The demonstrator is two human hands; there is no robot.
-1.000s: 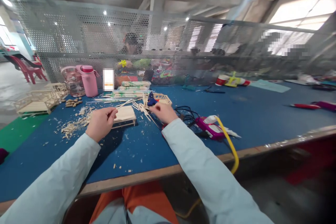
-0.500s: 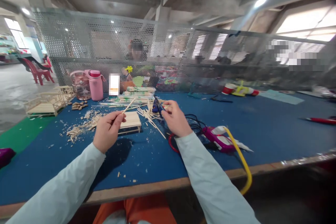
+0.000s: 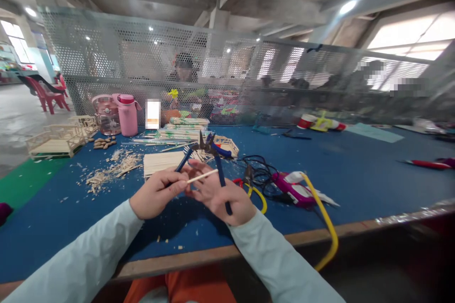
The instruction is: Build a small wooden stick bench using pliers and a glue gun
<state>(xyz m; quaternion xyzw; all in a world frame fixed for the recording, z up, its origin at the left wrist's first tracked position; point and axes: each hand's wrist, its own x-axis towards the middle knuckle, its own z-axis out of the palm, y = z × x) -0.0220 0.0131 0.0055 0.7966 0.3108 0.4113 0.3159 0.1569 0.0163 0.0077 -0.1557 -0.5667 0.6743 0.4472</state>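
My left hand [image 3: 156, 194] pinches a thin wooden stick [image 3: 203, 176] that points right, across my right palm. My right hand [image 3: 218, 194] holds blue-handled cutting pliers [image 3: 209, 151], handles spread, jaws up and away from me. Both hands hover together above the blue table [image 3: 355, 170], near its front edge. Behind them lies a small flat panel of glued sticks [image 3: 159, 162], with loose sticks beside it.
Wood chips [image 3: 113, 168] litter the left. Stick-built model furniture [image 3: 57, 138] and a pink bottle [image 3: 127, 114] stand at the far left. A pink glue gun [image 3: 295, 187] with yellow cable and black cords lies right. A mesh screen [image 3: 249, 71] backs the table; a person sits behind.
My right hand picked the pliers up from the table and drew them toward me. My left hand brought the stick down and right until both hands met.
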